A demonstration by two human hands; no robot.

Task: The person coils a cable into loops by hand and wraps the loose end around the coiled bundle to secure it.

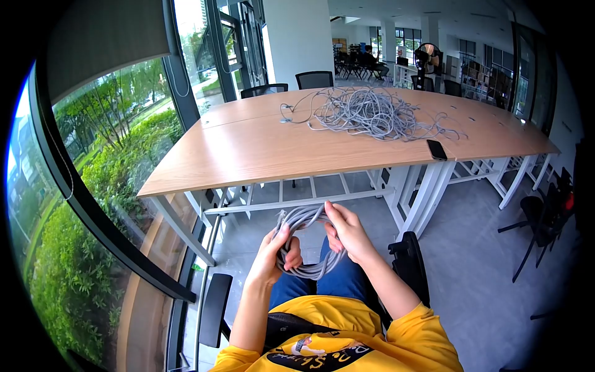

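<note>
A coiled grey cable [310,270] is held up above my lap, its loops forming a rough ring. My left hand [273,253] grips the ring's left side, fingers curled round the strands. On the opposite side my right hand [349,230] is closed on the upper right strands, thumb near the top. A pale cable end [282,217] sticks out at the coil's upper left. Beyond, a big tangled heap of grey cable [369,113] lies on the wooden table [248,149], with loose strands reaching left and right.
A black phone [436,150] lies near the table's front edge. I sit in a chair with black armrests [215,310] on both sides. Windows [124,124] line the left. Black chairs [314,79] stand behind the table, and a fan [428,59] farther back.
</note>
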